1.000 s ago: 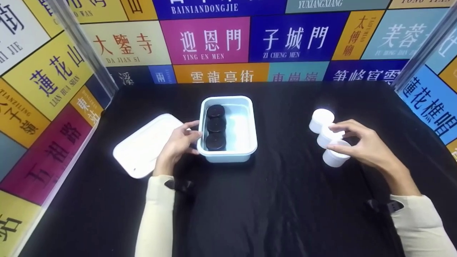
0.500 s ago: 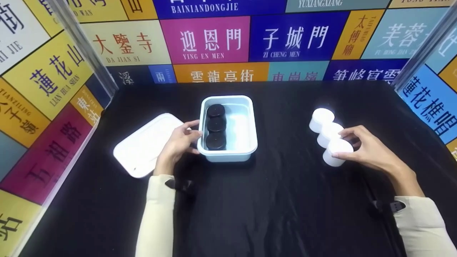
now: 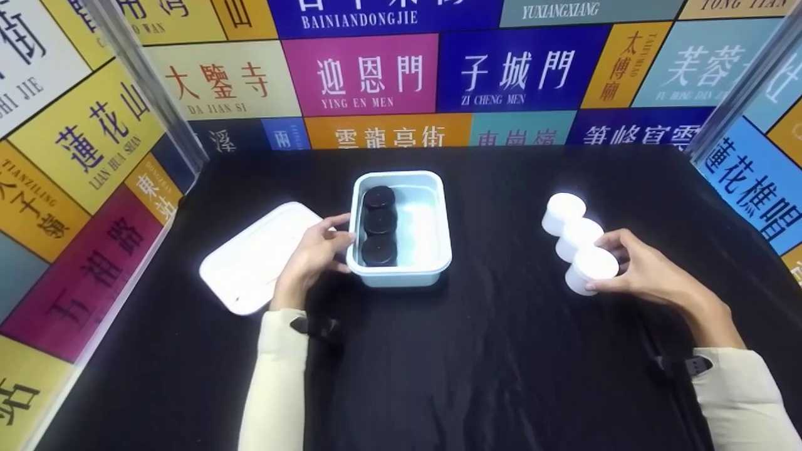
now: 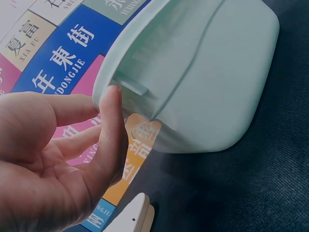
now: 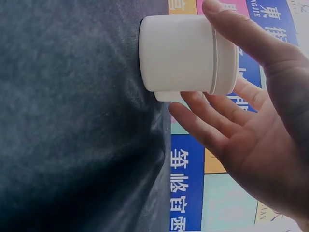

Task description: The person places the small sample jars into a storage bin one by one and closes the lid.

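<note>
A pale blue-green plastic box [image 3: 398,275] stands in the middle of the black-covered table. Inside, a row of three black round-topped jars [image 3: 380,220] lines its left side. My left hand [image 3: 311,254] touches the box's left rim from outside with thumb and fingertips; in the left wrist view the thumb [image 4: 112,116] lies against the rim. On the right, three white lidded jars [image 3: 579,238] stand in a slanting row. My right hand [image 3: 655,269] holds the nearest white jar [image 5: 178,54], thumb on its front side and fingers round the back.
A white lid [image 3: 257,263] lies flat to the left of the box, partly under my left forearm in the head view. The other two white jars stand close behind the held one. Panels with printed characters [image 3: 360,75] wall the table at the back and sides.
My right hand has come down and to the right round the nearest white jar, its fingers drawing off the middle one. The left hand and the box have stayed in place.
</note>
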Action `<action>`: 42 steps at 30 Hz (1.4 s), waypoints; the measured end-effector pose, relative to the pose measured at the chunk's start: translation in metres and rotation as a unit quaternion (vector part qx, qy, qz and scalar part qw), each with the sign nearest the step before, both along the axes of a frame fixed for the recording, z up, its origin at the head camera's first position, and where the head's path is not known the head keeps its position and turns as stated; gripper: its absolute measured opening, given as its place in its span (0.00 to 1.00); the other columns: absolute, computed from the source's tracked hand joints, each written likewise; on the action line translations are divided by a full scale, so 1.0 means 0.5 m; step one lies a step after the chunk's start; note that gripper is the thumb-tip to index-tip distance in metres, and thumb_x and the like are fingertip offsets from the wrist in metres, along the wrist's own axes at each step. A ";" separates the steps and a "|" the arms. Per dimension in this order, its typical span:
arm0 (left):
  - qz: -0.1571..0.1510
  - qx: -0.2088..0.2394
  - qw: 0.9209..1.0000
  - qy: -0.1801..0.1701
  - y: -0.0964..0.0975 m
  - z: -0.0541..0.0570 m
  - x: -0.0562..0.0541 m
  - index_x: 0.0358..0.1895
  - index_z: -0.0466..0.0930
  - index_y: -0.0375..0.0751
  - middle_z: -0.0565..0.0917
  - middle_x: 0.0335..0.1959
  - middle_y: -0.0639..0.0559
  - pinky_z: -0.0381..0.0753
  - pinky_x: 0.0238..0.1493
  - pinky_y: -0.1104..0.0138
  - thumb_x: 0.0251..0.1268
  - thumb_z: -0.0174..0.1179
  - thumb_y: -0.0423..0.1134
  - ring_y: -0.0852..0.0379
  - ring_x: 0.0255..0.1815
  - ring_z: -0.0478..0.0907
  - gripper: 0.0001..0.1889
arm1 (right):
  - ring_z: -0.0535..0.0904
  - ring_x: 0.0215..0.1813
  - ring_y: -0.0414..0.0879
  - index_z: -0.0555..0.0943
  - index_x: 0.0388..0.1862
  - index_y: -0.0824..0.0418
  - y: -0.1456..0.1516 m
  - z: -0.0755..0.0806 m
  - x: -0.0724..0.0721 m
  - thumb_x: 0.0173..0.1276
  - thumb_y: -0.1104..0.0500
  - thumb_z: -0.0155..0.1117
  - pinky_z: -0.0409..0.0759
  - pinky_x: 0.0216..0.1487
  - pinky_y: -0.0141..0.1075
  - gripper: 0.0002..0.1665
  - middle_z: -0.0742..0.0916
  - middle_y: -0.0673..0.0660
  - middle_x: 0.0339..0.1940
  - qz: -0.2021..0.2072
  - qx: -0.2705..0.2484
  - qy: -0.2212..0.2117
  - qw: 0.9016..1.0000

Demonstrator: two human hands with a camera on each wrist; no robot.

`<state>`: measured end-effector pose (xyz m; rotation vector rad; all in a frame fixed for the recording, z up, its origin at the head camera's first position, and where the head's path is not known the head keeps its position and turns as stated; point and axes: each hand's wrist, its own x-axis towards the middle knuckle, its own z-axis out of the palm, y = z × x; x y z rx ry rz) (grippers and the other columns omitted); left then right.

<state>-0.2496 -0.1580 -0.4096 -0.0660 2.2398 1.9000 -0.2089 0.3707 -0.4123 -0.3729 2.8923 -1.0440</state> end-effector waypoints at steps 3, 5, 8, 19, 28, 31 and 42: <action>0.001 0.003 1.000 0.000 -0.001 -0.001 0.001 0.73 0.67 0.40 0.80 0.55 0.33 0.88 0.23 0.66 0.71 0.56 0.33 0.54 0.37 0.84 0.27 | 0.75 0.43 0.24 0.69 0.59 0.67 0.000 0.000 0.001 0.50 0.55 0.84 0.74 0.43 0.13 0.43 0.82 0.66 0.52 0.005 -0.008 -0.006 1.000; 0.000 0.004 1.000 0.001 -0.002 -0.002 0.002 0.73 0.66 0.39 0.80 0.55 0.33 0.88 0.23 0.65 0.71 0.56 0.33 0.54 0.36 0.84 0.28 | 0.77 0.44 0.27 0.69 0.59 0.66 -0.002 0.002 0.003 0.51 0.54 0.83 0.74 0.44 0.13 0.42 0.83 0.65 0.52 0.006 -0.005 -0.008 1.000; -0.001 0.006 1.000 0.002 -0.003 -0.003 0.002 0.73 0.66 0.39 0.80 0.56 0.33 0.88 0.23 0.65 0.71 0.55 0.32 0.54 0.36 0.84 0.28 | 0.80 0.49 0.40 0.70 0.59 0.64 -0.008 0.010 0.007 0.54 0.50 0.81 0.75 0.45 0.17 0.41 0.83 0.65 0.53 -0.001 0.016 -0.014 1.000; 0.002 0.001 1.000 -0.002 0.001 0.003 -0.002 0.73 0.66 0.40 0.80 0.57 0.33 0.87 0.22 0.67 0.71 0.56 0.33 0.54 0.36 0.84 0.27 | 0.79 0.53 0.58 0.72 0.56 0.62 -0.057 0.047 0.028 0.55 0.44 0.79 0.72 0.41 0.22 0.39 0.83 0.66 0.52 -0.014 0.039 0.010 0.999; -0.001 0.008 1.000 -0.005 -0.001 0.000 -0.001 0.73 0.65 0.40 0.79 0.57 0.33 0.87 0.22 0.66 0.71 0.55 0.32 0.54 0.37 0.84 0.28 | 0.80 0.47 0.55 0.73 0.57 0.62 -0.129 0.058 0.035 0.52 0.51 0.83 0.72 0.41 0.23 0.38 0.85 0.64 0.48 0.008 0.017 0.039 0.999; -0.001 0.005 1.000 -0.006 -0.002 -0.001 -0.001 0.73 0.66 0.40 0.79 0.57 0.33 0.88 0.23 0.66 0.71 0.55 0.33 0.54 0.37 0.84 0.28 | 0.81 0.48 0.56 0.74 0.57 0.61 -0.151 0.060 0.032 0.52 0.51 0.82 0.72 0.43 0.23 0.37 0.85 0.64 0.50 0.008 0.002 0.041 0.999; 0.001 0.005 1.000 -0.003 0.002 -0.001 0.000 0.73 0.66 0.41 0.79 0.57 0.33 0.87 0.23 0.66 0.71 0.55 0.33 0.54 0.37 0.83 0.28 | 0.82 0.49 0.56 0.76 0.58 0.62 -0.216 0.077 0.018 0.50 0.55 0.84 0.79 0.49 0.28 0.38 0.83 0.60 0.55 0.033 -0.041 0.060 0.997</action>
